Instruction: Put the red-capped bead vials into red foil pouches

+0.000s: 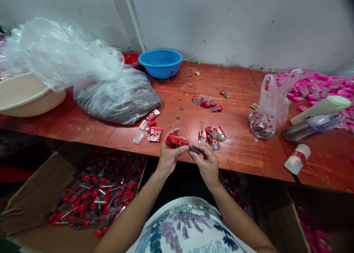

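My left hand (167, 160) is closed around red printed packets (174, 140) at the table's front edge. Between the fingertips of my right hand (208, 164) is a small clear case with dark contents (195, 150), its end meeting the packets. Just right of my hands lie several red-labelled packets (212, 136) in a loose pile. To the left are flat printed packets (154, 134), a red cap (152, 123) and two clear empty cases (138, 137). Farther back sits a cluster of red-capped cases (208, 102) with dark contents.
A plastic bag of dark beads (118, 98) and a cream basin (27, 98) occupy the left. A blue basin (160, 63) stands by the wall. Rightward are a knotted bag (267, 122), a bottle (300, 130) and pink cases (318, 85). Below left, a carton (35, 194) holds red-capped cases.
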The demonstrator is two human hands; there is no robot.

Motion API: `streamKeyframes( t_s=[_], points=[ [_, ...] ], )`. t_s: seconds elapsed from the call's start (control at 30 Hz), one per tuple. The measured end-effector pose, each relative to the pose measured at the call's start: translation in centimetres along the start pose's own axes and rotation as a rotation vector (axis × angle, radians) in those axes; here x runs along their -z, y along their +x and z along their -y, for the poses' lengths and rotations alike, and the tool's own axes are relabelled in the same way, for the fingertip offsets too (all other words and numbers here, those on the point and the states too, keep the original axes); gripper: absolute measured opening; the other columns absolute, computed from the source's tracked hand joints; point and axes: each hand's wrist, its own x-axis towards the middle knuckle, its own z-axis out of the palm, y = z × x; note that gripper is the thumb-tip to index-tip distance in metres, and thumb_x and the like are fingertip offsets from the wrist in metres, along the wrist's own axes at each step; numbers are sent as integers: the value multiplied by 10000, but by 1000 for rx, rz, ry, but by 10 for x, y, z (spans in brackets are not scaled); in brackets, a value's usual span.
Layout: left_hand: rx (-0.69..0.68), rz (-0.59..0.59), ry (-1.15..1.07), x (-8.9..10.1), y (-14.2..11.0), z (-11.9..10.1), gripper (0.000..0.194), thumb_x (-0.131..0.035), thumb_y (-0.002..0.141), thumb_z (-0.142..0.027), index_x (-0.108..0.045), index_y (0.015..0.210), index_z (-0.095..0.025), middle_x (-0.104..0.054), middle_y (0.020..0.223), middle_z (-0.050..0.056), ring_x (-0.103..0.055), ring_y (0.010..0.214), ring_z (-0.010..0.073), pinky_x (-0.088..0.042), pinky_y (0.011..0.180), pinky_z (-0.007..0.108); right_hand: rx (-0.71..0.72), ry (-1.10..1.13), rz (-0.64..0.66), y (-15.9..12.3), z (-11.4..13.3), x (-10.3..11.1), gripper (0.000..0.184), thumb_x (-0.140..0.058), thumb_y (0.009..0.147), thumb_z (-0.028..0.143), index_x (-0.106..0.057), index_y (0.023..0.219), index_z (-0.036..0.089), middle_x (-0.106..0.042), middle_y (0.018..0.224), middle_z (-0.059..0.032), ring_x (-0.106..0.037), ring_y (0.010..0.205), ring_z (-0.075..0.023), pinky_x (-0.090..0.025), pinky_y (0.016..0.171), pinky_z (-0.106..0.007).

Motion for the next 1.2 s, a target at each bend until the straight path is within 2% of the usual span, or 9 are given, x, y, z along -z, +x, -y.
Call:
streamKeyframes(
  t_s=[0.13, 0.23, 0.53, 0.63, 0.77, 0.87, 0.97, 1.03, 1.2],
  points=[
    [59, 28, 7, 2, -1, -1, 695, -800, 563, -87, -560, 1199, -230, -673, 769, -12, -580, 563, 84, -429, 497, 167, -216, 216, 34, -2, -3, -1, 251, -730, 736, 228, -694, 983, 248, -674, 928, -12, -637, 867, -173, -512, 822, -338],
    [109, 38, 26, 2, -2, -4, 737, -809, 546, -100, -552, 1224, -234, -695, 853, 22, -622, 619, 117, -461, 522, 188, -269, 275, 45, -2, -4, 0, 267, -736, 730, 235, -690, 993, 250, -688, 928, -6, -646, 870, -175, -516, 833, -346],
    [97, -82, 114, -6, -2, -2, 678, -830, 527, -162, -566, 1150, -206, -679, 799, 9, -652, 682, 152, -496, 603, 234, 24, -56, -17, -1, -6, -1, 239, -659, 806, 230, -673, 1045, 241, -624, 989, -40, -606, 914, -172, -509, 798, -307],
    [54, -93, 135, -5, 0, 1, 495, -828, 541, -183, -609, 985, -168, -649, 713, -15, -614, 607, 120, -481, 580, 222, 38, -87, -6, -2, -8, -2, 221, -655, 809, 231, -677, 1029, 238, -625, 961, -37, -607, 898, -168, -507, 802, -308],
    [8, -94, 137, -5, -1, 5, 308, -821, 552, -177, -598, 760, -139, -624, 670, -25, -585, 586, 98, -482, 600, 218, -118, 92, -29, -3, -11, -5, 227, -691, 773, 255, -683, 999, 227, -656, 956, -29, -626, 893, -171, -516, 829, -324],
    [62, -65, 105, -7, -2, 8, 314, -821, 549, -176, -605, 774, -139, -642, 696, -13, -594, 589, 111, -484, 581, 227, -281, 289, -39, -2, -14, -9, 283, -708, 749, 271, -667, 1024, 220, -688, 958, -27, -645, 886, -178, -530, 840, -351],
    [98, -45, 80, -8, -3, 7, 318, -813, 569, -190, -621, 815, -135, -666, 738, 12, -613, 606, 129, -488, 575, 236, -305, 324, -39, 0, -14, -8, 305, -715, 737, 276, -671, 1035, 233, -677, 987, -22, -635, 911, -181, -527, 860, -362],
    [75, -59, 53, -8, -2, 4, 330, -809, 577, -188, -625, 846, -142, -679, 772, 18, -634, 651, 141, -502, 614, 246, -254, 251, -2, 2, -12, -3, 318, -701, 751, 285, -676, 1067, 258, -625, 1050, -24, -606, 964, -179, -517, 876, -348],
    [68, -91, 50, -5, 1, -1, 333, -825, 544, -159, -618, 804, -149, -679, 735, -6, -635, 633, 127, -513, 653, 249, -153, 83, 269, 9, -11, 13, 454, -627, 814, 291, -563, 1262, 323, -510, 1080, -29, -543, 1018, -172, -498, 897, -326]
  ],
)
